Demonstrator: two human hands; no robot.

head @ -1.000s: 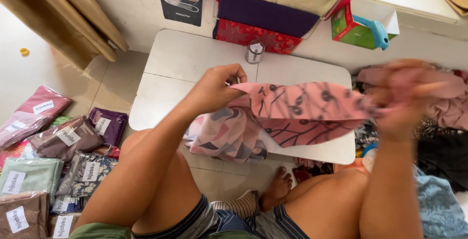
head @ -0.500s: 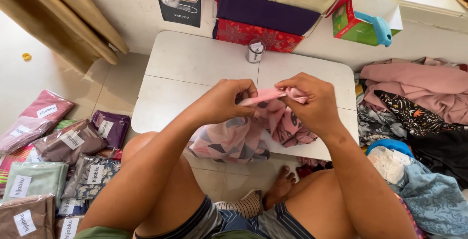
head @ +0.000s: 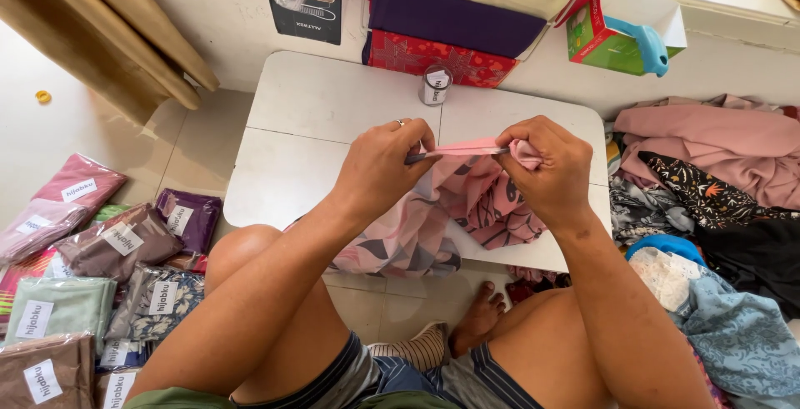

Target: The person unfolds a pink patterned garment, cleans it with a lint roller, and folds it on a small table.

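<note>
Two hands meet above the near half of the low white table [head: 333, 100]: the left hand [head: 385, 165] and the right hand [head: 550, 167] each pinch the top edge of a pink patterned scarf [head: 475, 196], pulled taut in a short span between them. Both sets of fingertips curl behind the cloth, so how deep the grip goes cannot be told. The scarf's lower folds hang over the table's near edge and hide part of it. Bare tabletop lies beyond the hands, up to a small tape roll [head: 434, 87]. Packed scarves [head: 125, 242] crowd the floor at left, partly cut off; a loose cloth heap [head: 708, 175] crowds the right edge.
</note>
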